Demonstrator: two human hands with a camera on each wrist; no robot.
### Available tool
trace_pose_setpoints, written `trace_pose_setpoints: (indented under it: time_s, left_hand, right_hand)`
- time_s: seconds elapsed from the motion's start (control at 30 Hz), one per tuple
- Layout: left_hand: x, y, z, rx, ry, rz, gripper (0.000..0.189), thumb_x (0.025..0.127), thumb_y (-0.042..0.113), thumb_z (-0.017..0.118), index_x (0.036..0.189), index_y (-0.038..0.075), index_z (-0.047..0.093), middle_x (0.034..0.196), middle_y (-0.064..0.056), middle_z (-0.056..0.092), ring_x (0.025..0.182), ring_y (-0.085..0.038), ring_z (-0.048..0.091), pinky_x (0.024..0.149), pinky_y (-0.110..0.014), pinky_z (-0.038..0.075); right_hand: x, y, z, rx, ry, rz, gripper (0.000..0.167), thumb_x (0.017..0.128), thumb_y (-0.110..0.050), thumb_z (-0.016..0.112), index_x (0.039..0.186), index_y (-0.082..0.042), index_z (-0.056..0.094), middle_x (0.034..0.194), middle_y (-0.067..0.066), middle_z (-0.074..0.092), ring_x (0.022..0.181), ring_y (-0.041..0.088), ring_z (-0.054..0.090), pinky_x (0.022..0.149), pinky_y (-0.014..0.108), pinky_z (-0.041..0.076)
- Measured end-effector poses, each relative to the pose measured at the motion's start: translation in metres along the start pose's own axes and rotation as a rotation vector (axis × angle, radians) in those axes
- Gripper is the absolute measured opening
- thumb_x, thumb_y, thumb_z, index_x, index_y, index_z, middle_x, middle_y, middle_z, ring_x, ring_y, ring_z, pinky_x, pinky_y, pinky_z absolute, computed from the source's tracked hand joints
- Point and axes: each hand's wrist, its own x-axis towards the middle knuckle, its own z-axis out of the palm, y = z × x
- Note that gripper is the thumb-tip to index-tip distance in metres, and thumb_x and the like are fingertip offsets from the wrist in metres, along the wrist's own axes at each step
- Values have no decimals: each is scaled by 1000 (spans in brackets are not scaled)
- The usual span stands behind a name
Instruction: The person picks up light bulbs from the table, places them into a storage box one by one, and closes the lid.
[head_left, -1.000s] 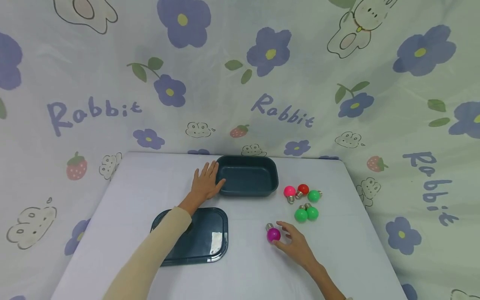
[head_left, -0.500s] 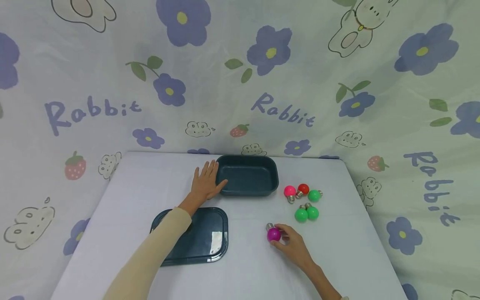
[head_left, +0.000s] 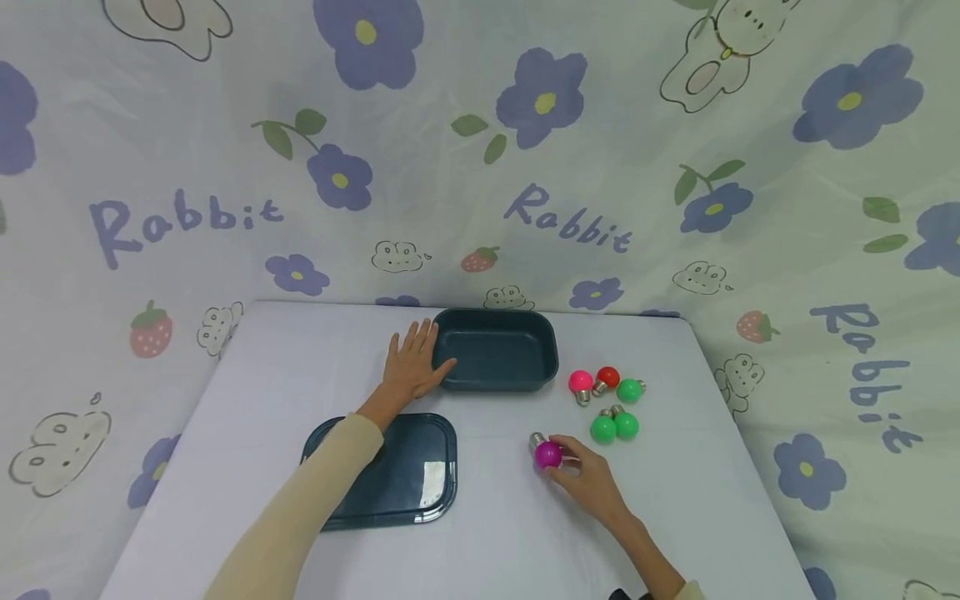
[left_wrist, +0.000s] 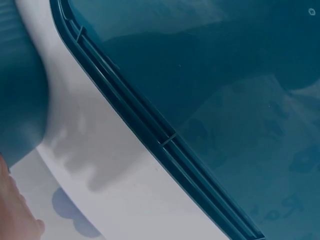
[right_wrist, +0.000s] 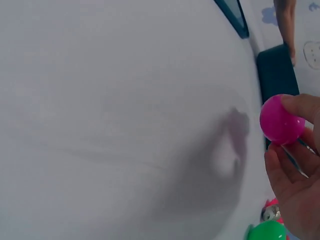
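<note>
My right hand (head_left: 592, 481) pinches a purple light bulb (head_left: 548, 455) by its round globe, between thumb and fingers, with the silver screw base pointing away. The right wrist view shows the bulb (right_wrist: 281, 120) raised over the cloth, its shadow falling to one side. My left hand (head_left: 409, 364) rests with straight, spread fingers against the left side of a dark teal rectangular box (head_left: 495, 385). In the left wrist view only a bit of that hand (left_wrist: 17, 210) shows beside the box wall (left_wrist: 22, 95).
A dark teal lid (head_left: 401, 492) lies under my left forearm. Right of the box are a pink bulb (head_left: 581, 382), a red bulb (head_left: 608, 377) and several green bulbs (head_left: 603, 429). A patterned curtain (head_left: 450, 167) hangs behind the white table (head_left: 495, 542).
My right hand has closed its fingers on the purple bulb and lifted it slightly, moving a little toward the box. The left hand stays in place.
</note>
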Motion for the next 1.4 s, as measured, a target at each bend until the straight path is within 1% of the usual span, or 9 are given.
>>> trace_pose_setpoints:
  time_s: [0.2,0.37,0.43,0.53,0.77,0.9,1.03,1.2,1.4]
  left_hand:
    - [-1,1,-1,-1,5,-4,87,100,61,40,159,2,14,165,-17,13,151,-35,9,117,-59,8]
    - [0,-1,1,-14,8,3,87,101,60,39,159,1,13,164,-18,14,151,-35,9,117,-59,9]
    - [0,-2,2,-4,6,-1,87,101,60,37,159,1,12,165,-18,13,151,-35,8,117,-59,9]
    - [0,-3,4,2,10,-6,87,101,60,38,159,1,13,165,-18,13,151,-35,10,117,-59,10]
    - [0,-1,4,-19,7,-6,87,101,59,40,159,2,13,164,-18,14,150,-36,11,117,-59,10]
    - [1,-1,4,-13,5,-11,86,101,60,39,159,2,12,165,-17,13,151,-35,10,117,-59,10]
    - [2,-1,3,-16,5,-8,86,101,59,39,159,2,13,164,-18,14,151,-35,11,117,-59,11]
    - [3,-2,6,-23,2,-10,87,101,59,39,159,1,13,165,-18,13,150,-36,11,117,-60,10]
    - [3,-3,7,-30,3,-11,87,101,60,39,159,1,13,165,-18,12,150,-36,11,117,-60,9]
  right_hand:
    - [19,-17,-11,38,6,-43,50,83,-7,82,129,-11,64,124,5,66,114,27,62,89,37,55]
    - [37,-32,-19,70,12,-84,51,82,-3,82,130,-9,64,126,7,64,116,27,61,92,43,53]
    - [44,-36,-21,67,17,-125,51,82,-2,81,130,-6,64,126,9,64,117,29,61,92,46,53]
    - [53,-41,-22,33,20,-171,52,82,-2,82,130,-5,64,126,10,64,118,30,61,91,46,53]
    - [76,-52,-21,-25,23,-221,52,82,0,81,131,-7,64,127,12,63,118,31,60,92,43,53]
    - [94,-61,-21,-50,-15,-235,51,85,-2,79,133,-7,63,131,14,62,119,32,60,94,45,52]
    - [112,-67,-16,-62,-43,-259,50,86,-3,78,134,-6,62,132,15,62,120,31,61,95,40,51]
    - [134,-70,-8,-44,-75,-267,48,87,-2,76,133,-6,63,131,15,63,119,29,62,95,36,50]
    - [156,-75,1,-35,-101,-282,45,89,-1,74,133,-4,62,130,16,63,119,30,62,96,38,50]
